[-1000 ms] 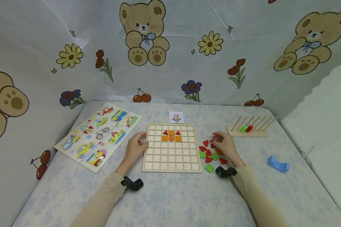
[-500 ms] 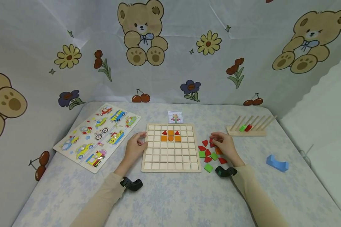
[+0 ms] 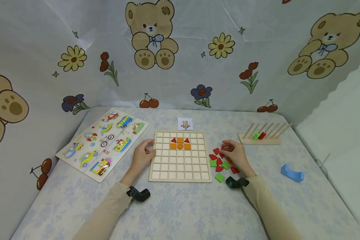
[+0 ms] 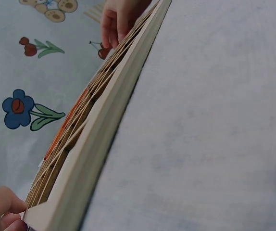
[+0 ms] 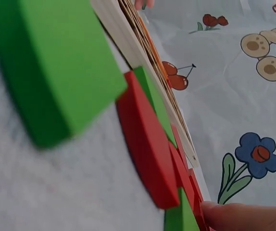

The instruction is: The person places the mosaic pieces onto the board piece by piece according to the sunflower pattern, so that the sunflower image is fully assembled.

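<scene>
We judge the red pieces (image 3: 216,151), right of the grid board (image 3: 180,160), light, stiff and smooth, best pinched by their side edges. Our right hand (image 3: 236,155) curves over them; we cannot tell whether its grip is closed on one. Our left hand (image 3: 142,155) pinches the grid board's left edge.

Soft, even light, and a pale sheen now on the cloth (image 3: 174,88), upper left! The right wrist view blurs its nearest green tile (image 5: 73,67); the left's table (image 4: 215,106) looks hazy.
</scene>
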`<state>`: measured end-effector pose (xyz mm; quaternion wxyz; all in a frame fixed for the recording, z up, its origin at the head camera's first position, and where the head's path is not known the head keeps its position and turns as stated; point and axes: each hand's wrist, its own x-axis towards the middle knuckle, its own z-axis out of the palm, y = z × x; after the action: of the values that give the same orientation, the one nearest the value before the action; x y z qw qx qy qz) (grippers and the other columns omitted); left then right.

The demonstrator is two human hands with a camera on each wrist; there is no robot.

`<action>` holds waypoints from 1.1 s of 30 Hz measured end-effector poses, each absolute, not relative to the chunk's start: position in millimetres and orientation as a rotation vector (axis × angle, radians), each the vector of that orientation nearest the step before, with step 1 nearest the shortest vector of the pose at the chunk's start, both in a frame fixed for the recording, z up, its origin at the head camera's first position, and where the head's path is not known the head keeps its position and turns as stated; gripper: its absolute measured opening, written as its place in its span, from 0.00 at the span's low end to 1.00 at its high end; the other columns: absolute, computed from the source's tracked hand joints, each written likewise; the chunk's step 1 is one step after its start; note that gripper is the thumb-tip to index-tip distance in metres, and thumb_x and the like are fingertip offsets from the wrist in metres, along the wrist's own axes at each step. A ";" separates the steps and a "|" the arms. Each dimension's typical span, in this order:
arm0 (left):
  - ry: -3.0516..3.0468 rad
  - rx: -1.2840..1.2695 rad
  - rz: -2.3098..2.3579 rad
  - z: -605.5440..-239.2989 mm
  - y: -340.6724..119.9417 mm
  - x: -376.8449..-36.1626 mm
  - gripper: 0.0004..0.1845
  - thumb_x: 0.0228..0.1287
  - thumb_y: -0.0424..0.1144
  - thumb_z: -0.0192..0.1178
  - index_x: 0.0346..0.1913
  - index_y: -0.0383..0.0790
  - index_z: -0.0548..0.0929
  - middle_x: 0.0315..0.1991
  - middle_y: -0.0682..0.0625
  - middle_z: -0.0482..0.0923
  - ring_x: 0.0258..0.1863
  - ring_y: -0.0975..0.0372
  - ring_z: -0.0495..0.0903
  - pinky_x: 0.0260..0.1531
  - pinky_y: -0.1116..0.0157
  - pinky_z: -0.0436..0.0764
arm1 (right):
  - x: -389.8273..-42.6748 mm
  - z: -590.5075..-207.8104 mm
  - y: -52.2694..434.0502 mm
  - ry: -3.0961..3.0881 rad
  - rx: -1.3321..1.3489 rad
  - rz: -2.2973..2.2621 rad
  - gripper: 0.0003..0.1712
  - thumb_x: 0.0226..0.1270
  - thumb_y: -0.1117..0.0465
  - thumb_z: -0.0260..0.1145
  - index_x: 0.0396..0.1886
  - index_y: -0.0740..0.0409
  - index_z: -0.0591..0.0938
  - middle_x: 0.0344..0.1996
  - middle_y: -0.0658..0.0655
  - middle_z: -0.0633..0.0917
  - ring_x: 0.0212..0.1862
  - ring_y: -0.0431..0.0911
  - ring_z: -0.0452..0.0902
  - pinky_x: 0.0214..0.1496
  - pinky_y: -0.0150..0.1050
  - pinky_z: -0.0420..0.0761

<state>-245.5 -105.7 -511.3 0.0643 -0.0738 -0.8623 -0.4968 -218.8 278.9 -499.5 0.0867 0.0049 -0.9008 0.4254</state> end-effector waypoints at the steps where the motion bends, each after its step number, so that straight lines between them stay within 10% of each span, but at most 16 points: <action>1: -2.602 -0.226 -1.497 -511.1 -106.2 -245.8 0.22 0.58 0.34 0.64 0.58 0.40 0.78 0.49 0.46 0.81 0.28 0.64 0.71 0.30 0.73 0.71 | -219.0 -499.6 277.8 -2.680 0.012 1.270 0.23 0.55 0.67 0.71 0.52 0.67 0.79 0.43 0.67 0.84 0.43 0.55 0.78 0.39 0.21 0.74; 23: -2.595 -0.220 -1.475 -509.6 -108.4 -245.8 0.24 0.55 0.33 0.67 0.57 0.39 0.78 0.48 0.45 0.80 0.25 0.66 0.70 0.27 0.74 0.70 | -216.8 -474.1 200.9 -2.688 0.344 1.373 0.23 0.56 0.69 0.70 0.53 0.67 0.79 0.44 0.65 0.83 0.44 0.55 0.79 0.47 0.47 0.79; 33: -2.598 -0.238 -1.488 -512.6 -105.0 -247.2 0.24 0.55 0.33 0.67 0.57 0.39 0.78 0.48 0.45 0.80 0.25 0.67 0.70 0.27 0.74 0.71 | -223.7 -485.2 155.8 -2.716 0.474 1.438 0.22 0.54 0.72 0.69 0.52 0.65 0.80 0.40 0.62 0.84 0.41 0.52 0.78 0.42 0.35 0.77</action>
<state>-247.2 -105.0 -512.6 0.0692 -0.0790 -0.8629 -0.4944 -223.7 155.8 -485.2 0.0160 0.1526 -0.8733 0.4624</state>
